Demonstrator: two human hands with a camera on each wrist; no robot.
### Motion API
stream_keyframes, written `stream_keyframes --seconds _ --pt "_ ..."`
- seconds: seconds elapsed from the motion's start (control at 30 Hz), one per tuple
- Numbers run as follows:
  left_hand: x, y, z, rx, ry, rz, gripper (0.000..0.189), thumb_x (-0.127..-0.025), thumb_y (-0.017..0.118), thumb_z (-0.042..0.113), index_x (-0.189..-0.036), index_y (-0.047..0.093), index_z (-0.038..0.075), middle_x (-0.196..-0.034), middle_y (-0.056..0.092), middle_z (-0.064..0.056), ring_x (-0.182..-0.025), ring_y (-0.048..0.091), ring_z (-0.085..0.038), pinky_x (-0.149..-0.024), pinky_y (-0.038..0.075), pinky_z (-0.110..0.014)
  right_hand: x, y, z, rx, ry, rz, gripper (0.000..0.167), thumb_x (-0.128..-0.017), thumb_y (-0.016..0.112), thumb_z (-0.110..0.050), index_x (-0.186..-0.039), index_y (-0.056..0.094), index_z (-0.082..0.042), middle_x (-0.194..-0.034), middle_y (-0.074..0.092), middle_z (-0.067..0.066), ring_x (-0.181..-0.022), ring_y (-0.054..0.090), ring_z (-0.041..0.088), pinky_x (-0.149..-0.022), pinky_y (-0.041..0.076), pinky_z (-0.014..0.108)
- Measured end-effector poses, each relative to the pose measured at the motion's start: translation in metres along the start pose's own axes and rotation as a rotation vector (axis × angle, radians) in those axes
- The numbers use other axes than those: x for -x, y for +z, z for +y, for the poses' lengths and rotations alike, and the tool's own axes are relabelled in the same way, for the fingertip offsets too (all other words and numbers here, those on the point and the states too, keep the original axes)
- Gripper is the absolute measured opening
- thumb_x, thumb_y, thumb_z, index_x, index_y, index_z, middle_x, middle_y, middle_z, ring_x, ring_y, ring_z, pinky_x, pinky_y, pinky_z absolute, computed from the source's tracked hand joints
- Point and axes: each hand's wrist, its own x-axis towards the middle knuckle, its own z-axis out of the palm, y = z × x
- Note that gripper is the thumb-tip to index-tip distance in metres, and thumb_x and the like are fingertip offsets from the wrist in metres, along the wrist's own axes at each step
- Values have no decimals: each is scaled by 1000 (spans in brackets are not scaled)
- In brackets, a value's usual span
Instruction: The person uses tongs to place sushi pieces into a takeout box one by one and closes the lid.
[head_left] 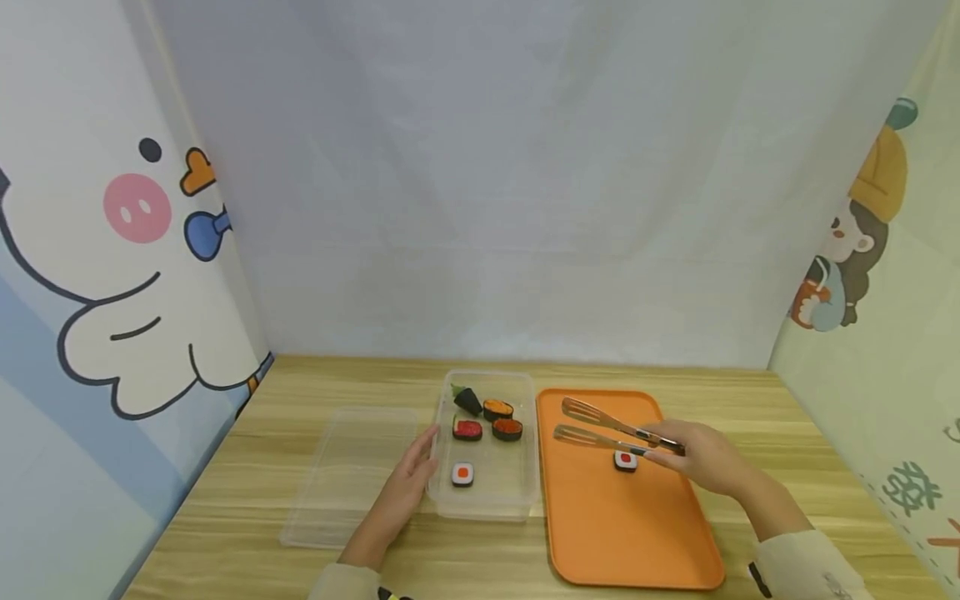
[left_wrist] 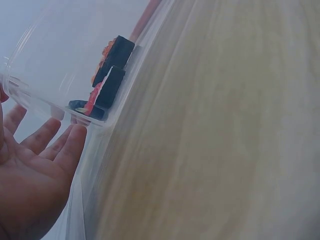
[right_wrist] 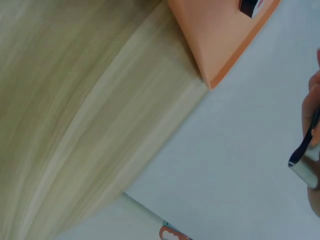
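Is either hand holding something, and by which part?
The right hand holds the tongs by their handles. The left hand grips nothing; it only touches the box.

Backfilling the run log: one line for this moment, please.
left hand: at side of clear container | right hand: holds empty tongs over orange tray | container: five sushi pieces | tray: one sushi piece

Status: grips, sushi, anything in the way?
Right grip holds tongs, tips apart, over orange tray. Left grip touches clear container. One sushi roll on tray, five pieces in container. Nothing seen blocking tongs.
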Motion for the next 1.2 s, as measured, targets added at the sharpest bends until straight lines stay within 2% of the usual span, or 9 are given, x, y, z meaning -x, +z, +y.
stream_keyframes --seconds 0.2,0.37,0.43,0.5,0.6,0.73,1.03,1.2 --pt "0 1 0 -9 -5 -5 52 -105 39 12 -154 26 8 -156 23 -23 -139 24 -43 -111 20 -56 16 -3 13 -1 3 -3 40 -94 66 -29 -122 66 0 -86 57 -9 -60 40 3 -50 39 24" --pt "0 0 -1 -23 -12 -3 51 -105 40 12 -154 26 9 -156 23 -21 -140 24 -42 -112 19 -55 27 -2 24 24 -5 12 40 -92 68 -26 -120 66 3 -103 67 7 -66 47 4 -54 42 25" --pt "0 0 0 -24 -12 -1 51 -105 40 12 -154 26 9 -156 23 -21 -140 24 -41 -112 19 -55 31 -2 29 30 -2 16 40 -92 69 -26 -120 66 3 -110 67 14 -74 53 7 -59 47 28" --pt "-1 0 0 -24 -11 0 52 -105 40 12 -154 26 8 -156 23 -21 -140 24 -41 -112 19 -55 34 -2 32 23 11 7 40 -92 68 -27 -120 66 3 -108 67 11 -76 55 9 -61 48 29" --pt "-1 0 0 -24 -13 3 52 -105 40 12 -155 25 8 -156 22 -21 -140 23 -42 -112 19 -56 39 -4 38 10 17 -3 37 -93 67 -27 -118 67 0 -99 66 0 -74 53 7 -59 47 28" --pt "-2 0 0 -17 -17 3 52 -105 39 12 -155 25 9 -157 22 -21 -140 22 -42 -112 18 -55 44 -5 46 -8 26 -25 32 -95 65 -26 -117 66 -3 -90 60 -9 -66 46 2 -52 41 25" --pt "-1 0 -1 7 -7 -10 52 -105 38 10 -155 24 6 -157 20 -22 -141 21 -42 -112 17 -55 53 -4 64 37 -3 -35 33 -93 67 -26 -116 67 -2 -92 61 -13 -68 46 0 -54 42 26" --pt "-1 1 0 10 -7 -6 52 -105 39 11 -155 25 8 -157 21 -22 -141 21 -41 -112 17 -54 54 -2 68 52 1 -46 38 -92 68 -28 -118 68 0 -98 67 -5 -80 58 7 -61 50 30"
